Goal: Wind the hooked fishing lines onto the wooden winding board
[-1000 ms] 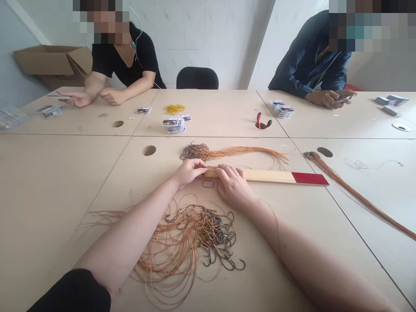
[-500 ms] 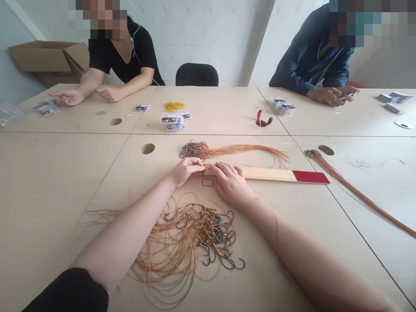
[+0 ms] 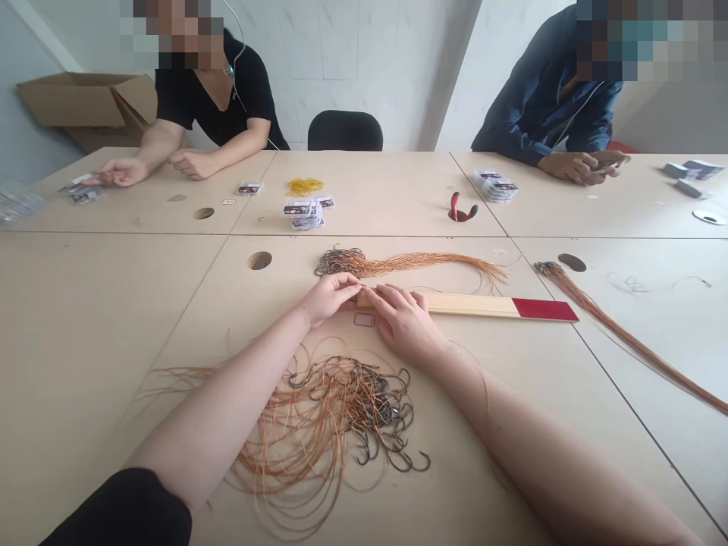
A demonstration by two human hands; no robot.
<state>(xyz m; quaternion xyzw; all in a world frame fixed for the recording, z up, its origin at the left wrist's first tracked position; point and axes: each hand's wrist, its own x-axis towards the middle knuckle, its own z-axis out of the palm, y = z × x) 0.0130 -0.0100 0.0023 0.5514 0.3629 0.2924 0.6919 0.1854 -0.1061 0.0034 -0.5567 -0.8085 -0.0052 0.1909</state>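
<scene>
My left hand (image 3: 333,298) is closed in a pinch at the left end of a flat wooden strip (image 3: 469,305) with a red end. A small dark piece, apparently a fishing hook (image 3: 363,286), shows at its fingertips. My right hand (image 3: 403,315) lies over the strip, fingers across the top and thumb along the near side, holding it against the table. Its index fingertip almost meets the left fingers. Below my hands spreads a loose pile of fishing hooks (image 3: 381,409) tied to orange lines. Behind the strip lies a bundle of hooked lines (image 3: 398,264).
Another line bundle (image 3: 619,326) stretches along the right. Farther back are stacked small packets (image 3: 307,214), yellow pieces (image 3: 305,186), and red-handled pliers (image 3: 462,212) in a table hole. Two people sit opposite; one handles packets (image 3: 85,189), the other holds a phone-like object (image 3: 606,167).
My left fingertips have shifted slightly right and up, closer to the right index finger. The strip and my right hand stay nearly still. Across the table, the left person's hand has moved slightly.
</scene>
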